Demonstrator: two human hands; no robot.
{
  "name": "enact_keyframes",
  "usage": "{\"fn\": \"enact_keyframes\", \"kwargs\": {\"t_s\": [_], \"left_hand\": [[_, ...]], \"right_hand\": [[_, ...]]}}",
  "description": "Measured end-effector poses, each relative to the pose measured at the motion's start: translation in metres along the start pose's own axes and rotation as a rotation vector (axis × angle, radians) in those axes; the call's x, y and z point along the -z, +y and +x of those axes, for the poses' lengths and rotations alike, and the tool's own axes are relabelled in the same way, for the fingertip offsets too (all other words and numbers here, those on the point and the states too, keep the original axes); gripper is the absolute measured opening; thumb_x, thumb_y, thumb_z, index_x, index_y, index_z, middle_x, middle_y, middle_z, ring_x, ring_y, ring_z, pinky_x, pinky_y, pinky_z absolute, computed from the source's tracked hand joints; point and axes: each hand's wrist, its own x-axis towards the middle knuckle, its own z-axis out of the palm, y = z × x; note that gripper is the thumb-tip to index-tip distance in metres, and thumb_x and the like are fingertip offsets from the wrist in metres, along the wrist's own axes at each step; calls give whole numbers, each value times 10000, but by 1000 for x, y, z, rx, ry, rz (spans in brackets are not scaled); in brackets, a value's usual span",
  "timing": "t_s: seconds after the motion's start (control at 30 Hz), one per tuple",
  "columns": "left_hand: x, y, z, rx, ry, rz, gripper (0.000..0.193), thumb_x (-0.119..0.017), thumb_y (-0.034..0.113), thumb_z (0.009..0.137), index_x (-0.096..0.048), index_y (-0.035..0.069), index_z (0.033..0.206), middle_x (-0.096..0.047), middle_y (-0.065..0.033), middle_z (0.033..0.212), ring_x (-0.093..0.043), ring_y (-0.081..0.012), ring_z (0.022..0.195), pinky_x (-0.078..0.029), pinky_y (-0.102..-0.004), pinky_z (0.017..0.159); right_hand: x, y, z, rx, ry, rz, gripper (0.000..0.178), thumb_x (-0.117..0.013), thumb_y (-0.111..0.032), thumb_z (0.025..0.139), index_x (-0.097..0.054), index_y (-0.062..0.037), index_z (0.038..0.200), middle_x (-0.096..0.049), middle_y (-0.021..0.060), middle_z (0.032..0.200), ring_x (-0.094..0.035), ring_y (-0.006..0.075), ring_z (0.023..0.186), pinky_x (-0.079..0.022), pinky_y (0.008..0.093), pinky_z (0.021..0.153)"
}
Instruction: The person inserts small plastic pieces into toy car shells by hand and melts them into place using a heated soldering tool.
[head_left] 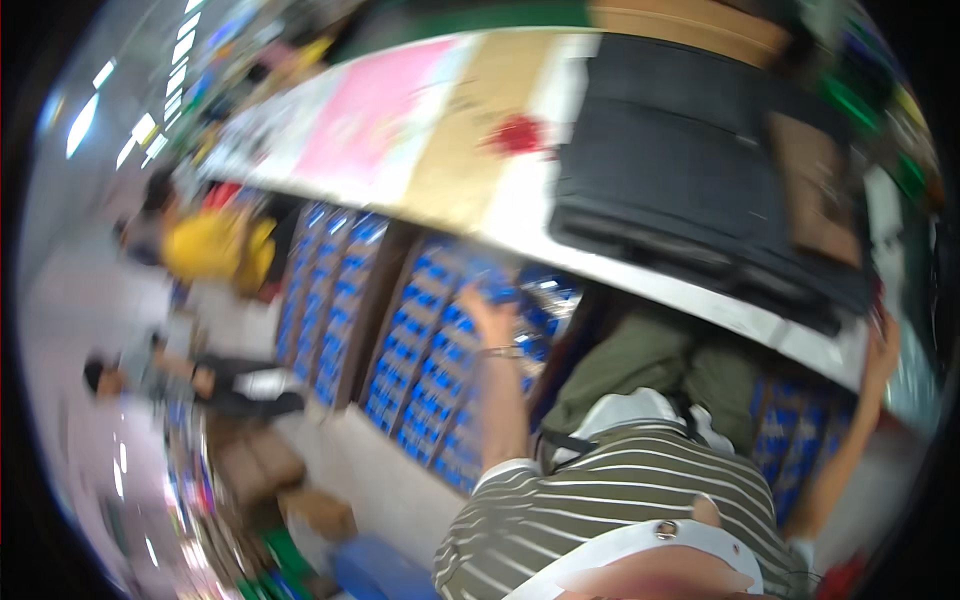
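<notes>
My left hand (490, 318), a bracelet at its wrist, reaches down beside the table to a crate of small blue items (425, 340). Its fingers are at the blue pieces near the top of the rows; motion blur hides whether they grip one. My right hand (880, 348) is at the right end of the table, by its edge. A bit of red (877, 292) shows at its fingertips, and its grip is too blurred to make out. On the white table (790, 345) in front of me lies a black flat case or bag (665, 150), with a brown piece (812, 185) on top.
Pink sheet (370, 110), tan strip (480, 120) and a red tangle (517, 134) lie on the tabletop. More blue rows (335, 290) stand farther left, others (795, 430) at right. Two people, one in yellow (210, 245), one in grey (140, 375), are leftward, near cardboard boxes (255, 460).
</notes>
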Motion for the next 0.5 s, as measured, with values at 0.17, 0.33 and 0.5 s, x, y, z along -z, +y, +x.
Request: {"fn": "enact_keyframes", "kwargs": {"t_s": [0.17,0.33,0.5], "left_hand": [[5,29,-102,375,-348,-397,539,-440,328,822,-427,-38,1218,-519,-193,1119,-537,-253,855,-483,-333,681],[-12,52,-193,437,-552,-294,499,-352,358,896,-431,8,1242,-514,-175,1166,-509,-254,800,-448,-342,638],[-74,49,-263,675,-606,-124,598,-420,369,875,-315,0,1334,-448,-153,1228,-457,-223,847,-429,-322,671]], "right_hand": [[-5,40,6,-58,-114,-130,284,-510,-198,918,-552,-42,1151,-599,115,1023,-556,207,893,-426,311,753],[-1,11,18,-19,-140,-91,260,-512,-200,916,-582,-32,1102,-604,125,1010,-565,214,894,-428,316,769],[2,26,10,163,-9,-168,216,-534,-113,881,-617,-3,1047,-596,114,1055,-558,220,962,-416,300,858]]}}
